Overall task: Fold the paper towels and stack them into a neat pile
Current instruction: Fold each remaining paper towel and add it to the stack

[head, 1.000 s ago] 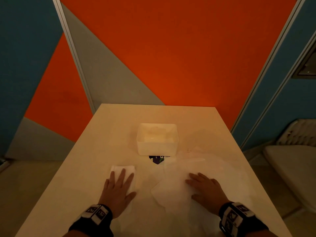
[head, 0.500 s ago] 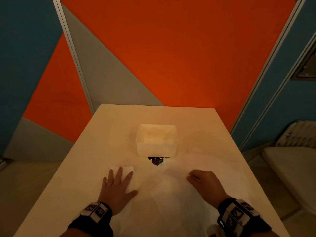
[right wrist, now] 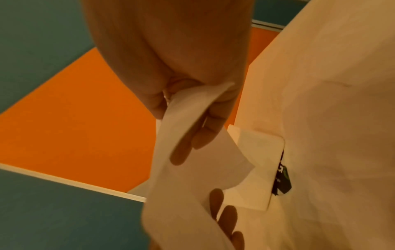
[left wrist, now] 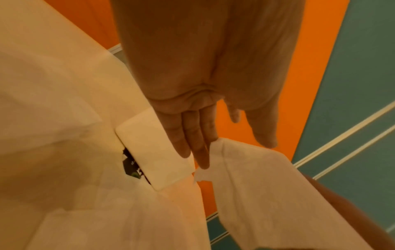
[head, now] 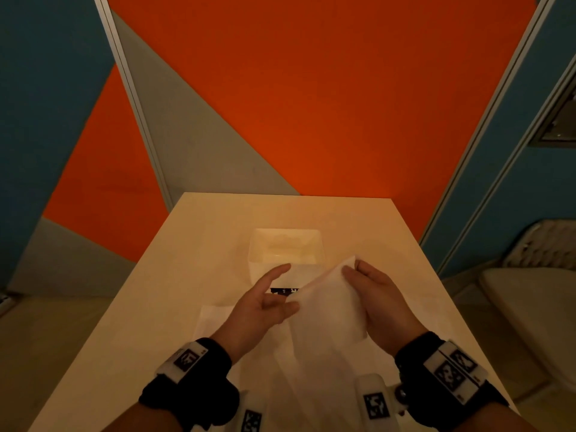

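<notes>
Paper towel (head: pixel 324 310), thin, white and faintly translucent, hangs lifted above the table (head: pixel 193 244), its top corner pinched between thumb and fingers of the right hand (head: pixel 378 299). The left hand (head: pixel 265 302) is beside the sheet's left edge, fingers straight and loosely spread, their tips at that edge without gripping it. Just left of the raised sheet, a folded paper towel (head: pixel 215 319) lies flat on the table, square-cornered. Behind the raised sheet sits a white plastic tub (head: pixel 285 244), rectangular with rounded corners; a dark label (head: pixel 282 290) peeks from under its near side, its print too small to read. Bare tabletop extends beyond the tub to the far edge.
</notes>
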A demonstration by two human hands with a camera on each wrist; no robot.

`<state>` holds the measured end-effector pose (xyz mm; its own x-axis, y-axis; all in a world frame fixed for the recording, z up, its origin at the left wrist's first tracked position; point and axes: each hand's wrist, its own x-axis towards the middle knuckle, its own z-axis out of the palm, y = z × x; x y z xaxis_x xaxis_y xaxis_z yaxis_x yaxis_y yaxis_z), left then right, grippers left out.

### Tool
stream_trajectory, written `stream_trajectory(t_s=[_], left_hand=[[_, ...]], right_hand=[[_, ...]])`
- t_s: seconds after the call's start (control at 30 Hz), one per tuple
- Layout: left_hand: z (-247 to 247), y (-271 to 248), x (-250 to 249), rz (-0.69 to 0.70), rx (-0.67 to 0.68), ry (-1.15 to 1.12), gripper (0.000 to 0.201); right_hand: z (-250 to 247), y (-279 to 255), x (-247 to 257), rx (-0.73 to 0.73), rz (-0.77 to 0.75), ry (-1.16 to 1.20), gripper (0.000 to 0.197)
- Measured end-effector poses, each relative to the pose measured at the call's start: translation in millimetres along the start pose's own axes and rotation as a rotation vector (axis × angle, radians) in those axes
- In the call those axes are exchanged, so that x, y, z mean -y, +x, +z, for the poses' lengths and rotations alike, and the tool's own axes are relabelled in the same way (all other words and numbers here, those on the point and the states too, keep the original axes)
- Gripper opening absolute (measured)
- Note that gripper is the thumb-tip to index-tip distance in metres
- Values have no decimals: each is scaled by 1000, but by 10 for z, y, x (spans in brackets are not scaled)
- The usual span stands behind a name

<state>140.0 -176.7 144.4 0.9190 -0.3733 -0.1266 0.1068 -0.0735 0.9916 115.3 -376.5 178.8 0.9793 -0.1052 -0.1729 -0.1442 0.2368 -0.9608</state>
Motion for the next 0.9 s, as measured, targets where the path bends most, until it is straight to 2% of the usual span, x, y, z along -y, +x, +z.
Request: stream_trajectory(t_s=[0.27, 0.4, 0.47, 0.5, 0.53, 0.6, 0.63, 0.67, 0.7, 0.77, 0.83, 0.9], left_hand=[[6, 42, -38, 47, -161, -50, 16], [15, 71, -41, 112, -226, 23, 17], [12, 83, -57, 185, -268, 81, 22], [-1, 97, -48, 245, -288, 162, 23], [-10, 111, -42, 310, -304, 277, 22], [-27, 119, -59, 433, -309, 536, 8], [-41, 117, -70, 498, -284, 677, 6], [-42, 119, -68, 570, -253, 814, 17], [-36, 121, -62, 632, -225, 917, 22], [-18, 124, -87, 699, -199, 983, 25], [-4, 99, -131, 651, -179, 850, 23], [5, 78, -171, 501, -197, 615, 10]], right_hand=[[-7, -101, 78, -58, 86, 107, 22], [-27, -100, 76, -108, 93, 130, 40], [-34, -93, 36, -81, 86, 63, 23], [-34, -83, 4, -110, 69, -20, 21], [-52, -64, -38, -149, 34, -145, 30], [-114, -10, -136, -197, -143, -535, 66], [-124, 1, -155, -177, -241, -773, 81], [-127, 0, -180, -133, -325, -985, 88], [-120, -7, -197, -71, -377, -1152, 85], [-114, 9, -221, 29, -387, -1307, 61], [-162, 69, -279, 82, -392, -1264, 29], [-217, 111, -291, 71, -366, -1051, 6]])
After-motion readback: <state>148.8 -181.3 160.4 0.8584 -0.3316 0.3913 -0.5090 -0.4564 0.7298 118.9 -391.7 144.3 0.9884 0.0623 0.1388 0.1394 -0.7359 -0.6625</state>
